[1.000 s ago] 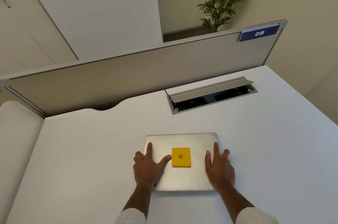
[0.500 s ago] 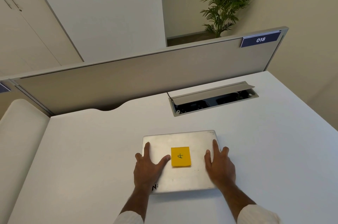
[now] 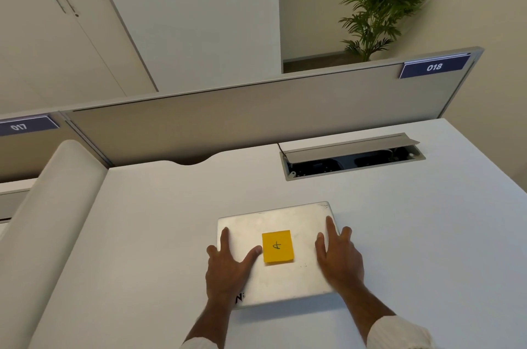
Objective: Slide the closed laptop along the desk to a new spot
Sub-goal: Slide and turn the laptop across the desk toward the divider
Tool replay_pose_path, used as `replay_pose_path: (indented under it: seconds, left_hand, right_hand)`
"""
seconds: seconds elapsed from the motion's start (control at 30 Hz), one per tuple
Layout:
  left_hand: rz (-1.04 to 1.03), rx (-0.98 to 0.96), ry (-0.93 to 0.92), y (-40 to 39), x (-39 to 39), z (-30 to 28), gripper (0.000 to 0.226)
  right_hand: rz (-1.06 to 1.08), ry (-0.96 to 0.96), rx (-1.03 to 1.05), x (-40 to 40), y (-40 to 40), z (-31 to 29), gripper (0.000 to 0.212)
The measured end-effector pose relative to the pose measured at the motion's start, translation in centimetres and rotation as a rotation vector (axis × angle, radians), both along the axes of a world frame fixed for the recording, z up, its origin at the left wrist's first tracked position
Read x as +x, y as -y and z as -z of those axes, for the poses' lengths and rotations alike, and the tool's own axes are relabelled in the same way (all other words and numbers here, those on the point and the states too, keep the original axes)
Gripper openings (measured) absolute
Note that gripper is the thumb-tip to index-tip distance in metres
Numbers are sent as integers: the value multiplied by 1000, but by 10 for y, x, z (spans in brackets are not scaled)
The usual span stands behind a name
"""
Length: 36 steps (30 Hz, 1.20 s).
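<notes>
Both hands lie flat on the closed silver metal laptop [image 3: 285, 274] near the front of the white counter [image 3: 413, 234] — the left hand [image 3: 228, 271] at its left edge, the right hand [image 3: 339, 260] at its right edge. Fingers [image 3: 330, 227] are spread and pressing down, gripping nothing. Between them sits a square yellow sticky note [image 3: 277, 246]. Farther back — an open grey cable tray [image 3: 350, 156] and a beige divider panel [image 3: 256, 117].
</notes>
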<state>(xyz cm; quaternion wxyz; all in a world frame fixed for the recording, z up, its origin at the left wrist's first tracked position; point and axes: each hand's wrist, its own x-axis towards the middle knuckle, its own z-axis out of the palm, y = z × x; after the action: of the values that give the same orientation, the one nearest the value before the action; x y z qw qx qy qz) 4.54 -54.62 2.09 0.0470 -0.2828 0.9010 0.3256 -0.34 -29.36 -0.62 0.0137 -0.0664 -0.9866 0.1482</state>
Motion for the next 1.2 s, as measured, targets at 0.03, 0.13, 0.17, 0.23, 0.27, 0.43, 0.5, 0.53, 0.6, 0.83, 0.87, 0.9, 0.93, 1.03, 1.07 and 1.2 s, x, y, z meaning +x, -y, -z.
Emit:
replay_pose_path:
  seconds: [0.03,0.13,0.17,0.23,0.27,0.43,0.5,0.53,0.6,0.83,0.87,0.9,0.93,1.03,1.07,1.2]
  left_hand:
    - [-6,-3,0,1,2,1,113]
    - [-13,-10,2,3,6,6,112]
    - [-15,-10,2,2,7,8,112]
    - [-19,-17,6,2,8,10,112]
    - [-19,-23,10,2,8,12,112]
    - [34,-153,42,5,8,22,111]
    - [74,-223,53,7,8,27,108]
    - [89,-245,58,8,8,29,108]
    - [101,-265,66,10,8,34,107]
    - [112,-329,89,11,6,41,106]
    - [117,-344,94,11,6,41,106]
    - [120,-356,101,11,6,41,106]
    - [123,-366,103,11,6,42,106]
    - [126,-376,113,11,8,42,106]
    - [123,-375,109,11,8,43,106]
    - [130,-391,117,10,8,43,105]
  right_hand:
    - [-8,5,-3,0,1,1,60]
    - [-23,19,-13,0,4,2,59]
    - [-26,20,-7,0,4,3,59]
    - [-34,20,11,1,4,5,60]
    - [-38,20,19,1,5,6,59]
    - [-49,30,28,-1,5,14,59]
    - [-47,41,29,0,5,18,60]
    - [-46,44,29,0,5,20,60]
    - [-47,51,26,0,5,23,60]
    - [-41,78,23,-2,8,28,59]
    - [-43,80,25,-2,8,28,59]
    - [-47,81,30,-1,9,28,60]
    - [-52,78,35,-1,10,29,60]
    - [-58,78,58,0,10,29,61]
    - [-61,74,69,-1,10,31,61]
    - [-78,92,83,-2,11,29,60]
